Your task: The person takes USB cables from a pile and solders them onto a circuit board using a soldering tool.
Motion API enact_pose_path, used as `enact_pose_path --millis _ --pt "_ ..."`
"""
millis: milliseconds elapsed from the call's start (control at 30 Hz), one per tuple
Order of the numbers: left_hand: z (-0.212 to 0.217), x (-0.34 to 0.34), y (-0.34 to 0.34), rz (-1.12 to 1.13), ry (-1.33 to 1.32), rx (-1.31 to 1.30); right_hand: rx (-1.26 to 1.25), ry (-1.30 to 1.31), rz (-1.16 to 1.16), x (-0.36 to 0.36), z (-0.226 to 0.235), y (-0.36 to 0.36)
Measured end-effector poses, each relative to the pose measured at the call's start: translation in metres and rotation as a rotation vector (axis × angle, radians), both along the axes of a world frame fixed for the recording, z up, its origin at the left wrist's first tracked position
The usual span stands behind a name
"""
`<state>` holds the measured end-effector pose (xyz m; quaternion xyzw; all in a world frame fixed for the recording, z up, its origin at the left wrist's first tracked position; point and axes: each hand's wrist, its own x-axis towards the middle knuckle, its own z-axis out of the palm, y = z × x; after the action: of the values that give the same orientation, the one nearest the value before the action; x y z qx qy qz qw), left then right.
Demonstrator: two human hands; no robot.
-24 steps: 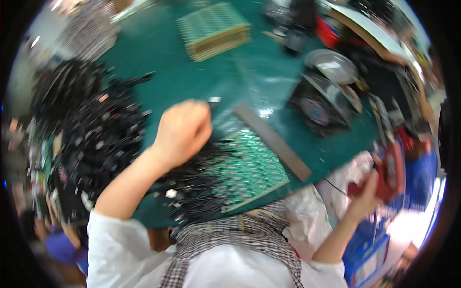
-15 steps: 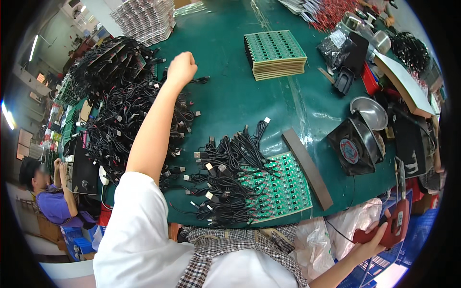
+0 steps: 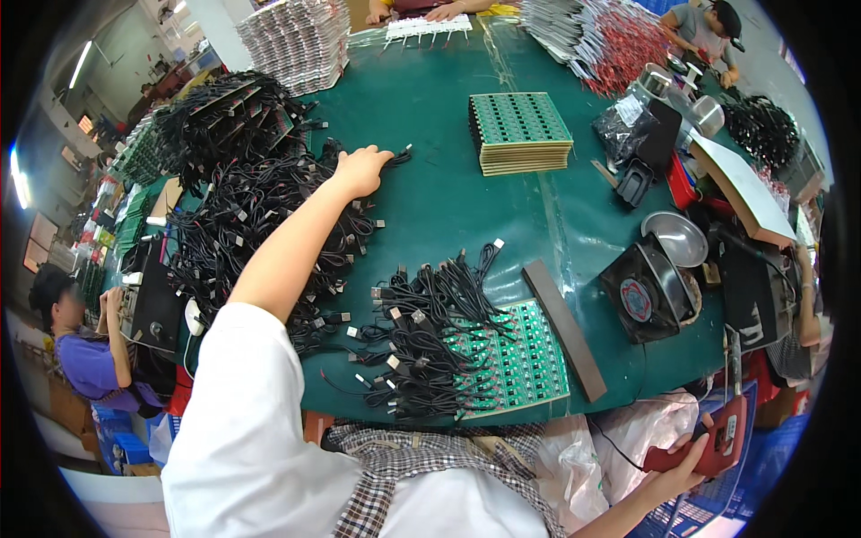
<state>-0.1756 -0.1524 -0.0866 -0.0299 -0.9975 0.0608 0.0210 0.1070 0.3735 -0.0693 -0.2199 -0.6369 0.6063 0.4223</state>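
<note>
My left hand [image 3: 361, 172] reaches over the right edge of a large heap of black USB cables [image 3: 256, 211]. Its fingers extend to the right, slightly apart, at a black cable [image 3: 401, 156]; the fingertips are partly hidden. Low on the right, my right hand [image 3: 683, 471] grips a red soldering gun [image 3: 725, 437], tip upward, beside the table edge. In front of me lies a green circuit board panel [image 3: 529, 359] with several black USB cables [image 3: 426, 332] fanned out over its left side. A dark flat bar [image 3: 565, 330] rests along the panel's right edge.
A stack of green circuit boards [image 3: 522, 134] stands toward the back. On the right are a small black fan [image 3: 650, 291], a metal bowl [image 3: 674, 238] and a red bin [image 3: 682, 184]. Bundled strips [image 3: 296, 49] stand back left. Other people work around the table [image 3: 430, 206].
My left hand has lowered and moved right onto the cables, its fingers unfolding from a fist. The view has tilted up, bringing a person's hands into sight opposite. My right hand still holds the soldering gun.
</note>
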Motion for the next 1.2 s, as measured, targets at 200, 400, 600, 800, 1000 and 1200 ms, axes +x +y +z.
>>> enact_pose_path --millis 200,400,600,800,1000,1200 --pt "0.016 0.036 0.036 -0.467 -0.007 0.289 -0.019 0.043 -0.059 0.013 0.001 0.004" --pt "0.043 0.065 0.084 -0.695 0.038 0.438 0.03 0.082 -0.026 0.019 -0.002 0.014" --pt "0.017 0.04 0.059 -0.131 -0.273 0.898 0.02 0.066 -0.035 0.022 0.001 0.01" --pt "0.013 0.018 0.058 0.207 0.165 0.312 0.032 0.063 -0.059 0.024 0.006 0.009" --pt "0.007 0.031 0.031 0.203 0.022 0.534 -0.004 0.067 -0.114 0.037 0.0 0.022" --pt "0.012 0.053 0.053 0.285 -0.031 0.143 -0.007 0.135 -0.082 0.036 0.001 0.018"
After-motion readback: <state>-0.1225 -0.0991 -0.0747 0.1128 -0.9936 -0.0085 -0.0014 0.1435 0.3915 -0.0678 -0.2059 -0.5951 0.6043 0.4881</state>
